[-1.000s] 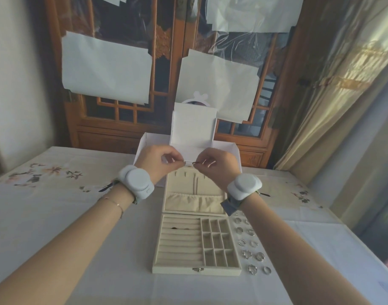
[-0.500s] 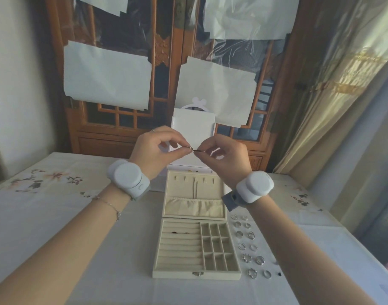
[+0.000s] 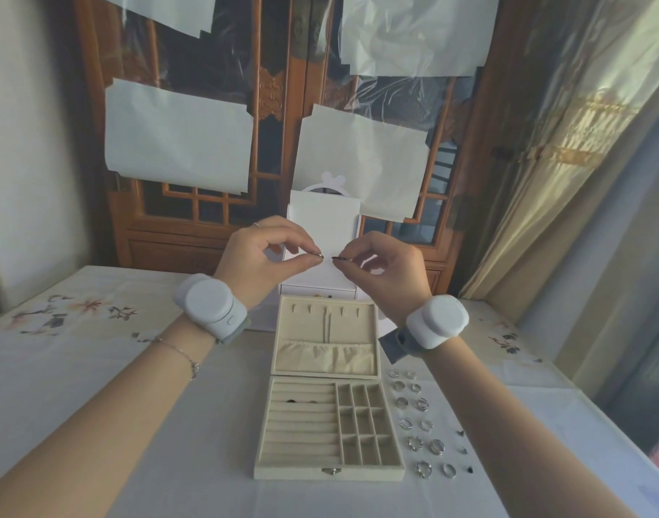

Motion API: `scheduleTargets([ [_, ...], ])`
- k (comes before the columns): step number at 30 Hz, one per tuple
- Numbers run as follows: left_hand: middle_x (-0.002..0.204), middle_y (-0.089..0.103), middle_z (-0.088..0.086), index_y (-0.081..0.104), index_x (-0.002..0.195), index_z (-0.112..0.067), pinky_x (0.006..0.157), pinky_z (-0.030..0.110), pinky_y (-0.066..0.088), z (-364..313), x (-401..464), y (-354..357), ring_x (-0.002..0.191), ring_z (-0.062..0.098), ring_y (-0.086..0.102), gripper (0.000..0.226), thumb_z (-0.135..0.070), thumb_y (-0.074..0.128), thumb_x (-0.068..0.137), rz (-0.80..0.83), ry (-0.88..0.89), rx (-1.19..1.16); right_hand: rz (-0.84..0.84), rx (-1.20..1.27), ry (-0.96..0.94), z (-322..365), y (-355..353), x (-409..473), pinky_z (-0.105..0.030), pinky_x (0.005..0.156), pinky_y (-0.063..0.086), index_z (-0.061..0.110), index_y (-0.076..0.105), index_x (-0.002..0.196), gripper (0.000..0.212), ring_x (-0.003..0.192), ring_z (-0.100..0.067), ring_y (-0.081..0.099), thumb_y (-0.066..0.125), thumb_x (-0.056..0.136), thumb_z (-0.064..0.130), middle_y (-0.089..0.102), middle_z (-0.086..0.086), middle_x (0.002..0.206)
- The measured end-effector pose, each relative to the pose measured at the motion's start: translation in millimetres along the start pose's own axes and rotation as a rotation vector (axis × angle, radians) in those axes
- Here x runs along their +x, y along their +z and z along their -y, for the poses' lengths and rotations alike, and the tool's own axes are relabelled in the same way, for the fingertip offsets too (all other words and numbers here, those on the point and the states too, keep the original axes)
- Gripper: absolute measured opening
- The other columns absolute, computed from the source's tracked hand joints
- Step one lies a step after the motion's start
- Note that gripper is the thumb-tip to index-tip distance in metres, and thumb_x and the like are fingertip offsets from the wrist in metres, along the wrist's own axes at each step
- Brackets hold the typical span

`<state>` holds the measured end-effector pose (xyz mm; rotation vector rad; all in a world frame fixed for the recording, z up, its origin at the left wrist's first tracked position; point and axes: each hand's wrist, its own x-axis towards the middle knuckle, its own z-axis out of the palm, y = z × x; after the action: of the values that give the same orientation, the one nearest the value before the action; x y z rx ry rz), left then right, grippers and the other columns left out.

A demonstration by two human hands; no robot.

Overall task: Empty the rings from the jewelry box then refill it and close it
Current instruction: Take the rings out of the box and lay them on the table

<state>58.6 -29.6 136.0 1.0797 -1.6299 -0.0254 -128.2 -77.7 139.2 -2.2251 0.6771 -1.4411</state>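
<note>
Two hands have risen from just over the open lid to well above the jewelry box, and a small gap has opened between them where the fingertips nearly met a second ago. Your left hand pinches a small ring between thumb and forefinger; your right hand pinches something dark and thin — whether it is a second ring I cannot tell, it is too small. That suggests you are still emptying: two rings sit in the padded rolls at 11 o'clock in the tray, while the rest lie in paired rows on the tablecloth at the box's 3 o'clock. Small dark bits beyond them are too tiny to name.
</note>
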Motion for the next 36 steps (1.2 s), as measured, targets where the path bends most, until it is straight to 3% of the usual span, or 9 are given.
scheduleTargets([
  [8,0.086,0.068,-0.009,0.074,0.080,-0.023,0.073,0.026,0.048,2.2,0.2,18.4,0.077,0.013,0.059,0.006,-0.021,0.076,0.075,0.045,-0.095,-0.006,0.012,-0.094,0.040,-16.0,-10.0,-4.8,-0.017,0.066,0.051,0.011,0.070,0.077,0.007,0.069,-0.007,0.061,0.074,0.079,0.016,0.067,0.012,0.075],
  [12,0.080,0.070,-0.005,0.074,0.079,-0.020,0.068,0.019,0.046,11.2,-6.6,43.4,0.075,0.016,0.061,0.005,-0.020,0.076,0.075,0.122,-0.196,-0.016,0.057,-0.167,0.144,-41.0,-23.1,-18.1,-0.012,0.063,0.049,0.013,0.069,0.076,0.007,0.067,0.001,0.059,0.073,0.080,0.017,0.063,0.019,0.072],
  [19,0.071,0.067,-0.015,0.077,0.079,-0.013,0.061,0.000,0.038,28.1,-28.8,113.4,0.063,-0.013,0.057,0.008,-0.021,0.075,0.078,0.437,-0.321,0.030,0.271,-0.305,0.432,-102.8,-53.3,-60.3,-0.005,0.059,0.040,0.021,0.070,0.076,0.006,0.064,0.000,0.051,0.073,0.080,0.024,0.065,0.011,0.072],
  [23,0.073,0.067,-0.011,0.077,0.083,-0.014,0.064,0.004,0.038,38.2,-40.4,151.4,0.062,-0.008,0.056,0.012,-0.025,0.072,0.080,0.601,-0.360,0.090,0.453,-0.372,0.566,-129.5,-68.5,-86.2,-0.002,0.056,0.040,0.017,0.073,0.085,0.010,0.053,0.006,0.053,0.070,0.082,0.026,0.064,0.012,0.067],
  [26,0.078,0.069,-0.010,0.076,0.088,-0.015,0.066,0.005,0.039,35.9,-46.8,183.9,0.064,-0.008,0.056,0.013,-0.024,0.072,0.080,0.723,-0.347,0.104,0.506,-0.395,0.692,-151.4,-88.7,-104.3,-0.008,0.047,0.040,0.016,0.073,0.084,0.012,0.038,0.005,0.050,0.070,0.082,0.028,0.063,0.008,0.057],
  [29,0.091,0.074,0.000,0.076,0.090,-0.012,0.073,0.013,0.046,33.6,-52.8,208.0,0.076,0.005,0.060,0.015,-0.023,0.072,0.080,0.782,-0.354,0.115,0.547,-0.417,0.785,-162.5,-106.0,-115.8,-0.011,0.042,0.040,0.021,0.071,0.077,0.008,0.035,0.002,0.048,0.070,0.082,0.026,0.058,0.014,0.047],
  [31,0.094,0.074,0.002,0.075,0.091,-0.011,0.080,0.022,0.051,31.3,-53.9,225.9,0.079,0.008,0.062,0.016,-0.023,0.072,0.080,0.823,-0.353,0.123,0.543,-0.438,0.828,-171.4,-118.6,-123.0,-0.013,0.044,0.041,0.024,0.069,0.071,0.010,0.038,0.002,0.050,0.071,0.081,0.026,0.061,0.013,0.054],
  [36,0.096,0.073,0.004,0.073,0.091,-0.011,0.084,0.026,0.050,23.7,-54.1,263.3,0.086,0.017,0.066,0.017,-0.023,0.070,0.080,0.919,-0.307,0.164,0.499,-0.499,0.890,-189.5,-137.5,-138.8,-0.020,0.055,0.048,0.015,0.074,0.081,0.010,0.050,-0.006,0.055,0.073,0.079,0.025,0.067,0.003,0.070],
])
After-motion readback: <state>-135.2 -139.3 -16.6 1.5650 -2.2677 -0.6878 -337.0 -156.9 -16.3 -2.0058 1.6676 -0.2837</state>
